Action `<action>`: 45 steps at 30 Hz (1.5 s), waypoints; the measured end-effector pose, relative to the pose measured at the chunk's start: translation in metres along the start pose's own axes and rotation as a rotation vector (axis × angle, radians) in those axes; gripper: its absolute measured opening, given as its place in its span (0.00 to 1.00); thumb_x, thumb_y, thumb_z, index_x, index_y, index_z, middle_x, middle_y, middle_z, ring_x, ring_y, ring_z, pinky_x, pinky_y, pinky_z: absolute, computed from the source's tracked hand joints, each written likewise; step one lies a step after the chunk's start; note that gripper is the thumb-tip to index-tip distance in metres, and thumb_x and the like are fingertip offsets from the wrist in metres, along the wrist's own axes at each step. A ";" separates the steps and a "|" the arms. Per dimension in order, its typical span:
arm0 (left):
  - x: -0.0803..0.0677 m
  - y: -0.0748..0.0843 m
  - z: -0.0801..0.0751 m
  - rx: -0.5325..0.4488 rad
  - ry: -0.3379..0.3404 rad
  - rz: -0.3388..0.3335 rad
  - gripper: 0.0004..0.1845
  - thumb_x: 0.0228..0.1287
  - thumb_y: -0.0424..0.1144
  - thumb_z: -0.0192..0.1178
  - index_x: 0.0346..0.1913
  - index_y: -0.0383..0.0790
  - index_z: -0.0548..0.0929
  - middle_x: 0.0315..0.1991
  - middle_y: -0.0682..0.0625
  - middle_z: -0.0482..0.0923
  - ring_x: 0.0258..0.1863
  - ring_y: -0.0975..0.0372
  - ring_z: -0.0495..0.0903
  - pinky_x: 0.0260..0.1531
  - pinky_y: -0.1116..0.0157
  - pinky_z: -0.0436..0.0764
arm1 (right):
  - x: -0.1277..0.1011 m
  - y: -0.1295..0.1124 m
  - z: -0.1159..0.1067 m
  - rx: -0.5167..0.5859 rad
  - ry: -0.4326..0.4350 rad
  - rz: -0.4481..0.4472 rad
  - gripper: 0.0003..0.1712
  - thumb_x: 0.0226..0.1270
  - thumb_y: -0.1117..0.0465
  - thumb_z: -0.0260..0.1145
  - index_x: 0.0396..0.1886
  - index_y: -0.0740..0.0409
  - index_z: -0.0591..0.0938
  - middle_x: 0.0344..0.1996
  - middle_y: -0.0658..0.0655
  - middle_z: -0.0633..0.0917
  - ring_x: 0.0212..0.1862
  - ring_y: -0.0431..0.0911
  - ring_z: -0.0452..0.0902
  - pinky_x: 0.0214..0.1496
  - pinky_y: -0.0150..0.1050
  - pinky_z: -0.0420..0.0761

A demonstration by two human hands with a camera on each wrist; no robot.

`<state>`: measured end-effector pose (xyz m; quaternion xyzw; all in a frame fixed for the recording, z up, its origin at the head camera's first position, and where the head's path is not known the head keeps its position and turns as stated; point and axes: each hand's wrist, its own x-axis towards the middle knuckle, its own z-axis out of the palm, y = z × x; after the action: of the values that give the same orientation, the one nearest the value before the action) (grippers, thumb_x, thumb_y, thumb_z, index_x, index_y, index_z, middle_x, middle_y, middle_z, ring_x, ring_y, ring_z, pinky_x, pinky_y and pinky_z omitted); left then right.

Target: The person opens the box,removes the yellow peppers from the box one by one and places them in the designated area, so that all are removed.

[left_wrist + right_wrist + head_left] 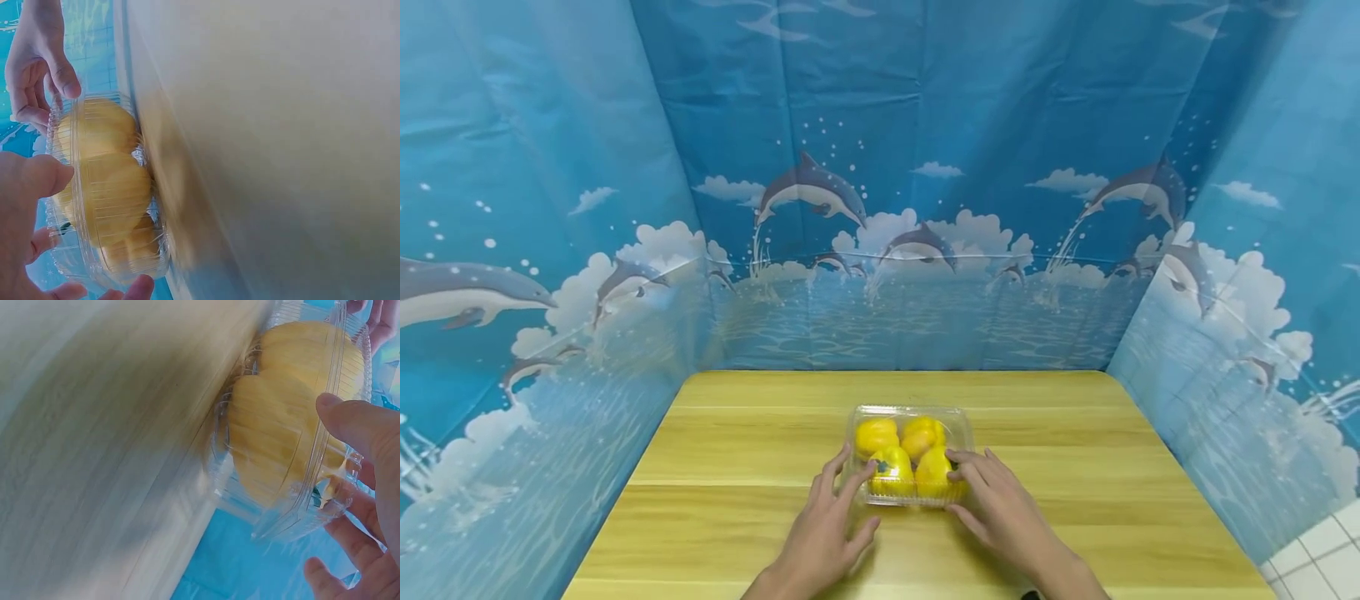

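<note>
A clear plastic clamshell box [910,411] sits on the wooden table [737,467], lid down, with several yellow fruits [877,435] inside. My left hand [838,508] touches its near left side with fingers spread and nearly straight. My right hand [981,492] rests its fingers on the near right part of the lid. In the left wrist view the left thumb [37,178] lies against the box [62,250] and the right hand [37,62] touches its far end. The right wrist view has the right thumb [356,425] on the ribbed lid [294,512] over the fruits [275,425].
Blue sheets printed with dolphins [812,187] wall in the table at the left, back and right. Bare wood lies around the box on all sides. A patch of white tiled floor [1322,558] shows at the lower right.
</note>
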<state>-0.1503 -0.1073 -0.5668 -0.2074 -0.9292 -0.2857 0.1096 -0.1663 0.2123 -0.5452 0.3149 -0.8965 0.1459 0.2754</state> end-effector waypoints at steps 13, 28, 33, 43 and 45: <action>-0.016 -0.009 -0.001 -0.346 0.098 -0.094 0.45 0.70 0.32 0.83 0.87 0.45 0.75 0.82 0.34 0.70 0.66 0.43 0.84 0.48 0.66 0.95 | -0.011 -0.004 -0.007 -0.011 0.016 -0.046 0.32 0.52 0.54 0.96 0.54 0.51 0.89 0.71 0.56 0.92 0.69 0.52 0.91 0.76 0.69 0.85; -0.023 -0.019 -0.013 -0.624 -0.083 -0.234 0.44 0.83 0.45 0.75 0.89 0.30 0.68 0.52 0.45 0.91 0.41 0.70 0.88 0.44 0.74 0.92 | -0.020 -0.006 -0.015 -0.018 0.010 -0.092 0.32 0.51 0.54 0.96 0.54 0.50 0.89 0.70 0.55 0.92 0.69 0.51 0.91 0.73 0.69 0.88; -0.024 -0.022 -0.013 -0.751 -0.125 -0.317 0.44 0.83 0.45 0.75 0.91 0.33 0.67 0.52 0.45 0.92 0.44 0.61 0.92 0.45 0.73 0.93 | -0.017 -0.012 -0.017 -0.057 -0.002 -0.089 0.35 0.50 0.50 0.98 0.55 0.46 0.88 0.68 0.51 0.92 0.69 0.47 0.90 0.75 0.64 0.86; -0.024 -0.030 -0.014 -0.835 -0.146 -0.325 0.45 0.81 0.40 0.77 0.90 0.31 0.66 0.54 0.43 0.94 0.46 0.59 0.94 0.48 0.73 0.93 | 0.009 -0.032 0.001 -0.033 -0.093 -0.129 0.50 0.61 0.45 0.94 0.81 0.45 0.83 0.80 0.57 0.84 0.79 0.53 0.83 0.82 0.67 0.83; -0.024 -0.029 -0.014 -0.854 -0.144 -0.326 0.45 0.81 0.39 0.76 0.90 0.30 0.65 0.55 0.41 0.95 0.47 0.59 0.95 0.49 0.74 0.93 | 0.018 -0.038 0.005 -0.003 -0.117 -0.142 0.50 0.64 0.45 0.92 0.84 0.45 0.81 0.83 0.57 0.82 0.81 0.55 0.81 0.82 0.69 0.83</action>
<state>-0.1413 -0.1451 -0.5773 -0.1046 -0.7541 -0.6411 -0.0966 -0.1551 0.1722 -0.5357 0.3852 -0.8867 0.1059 0.2328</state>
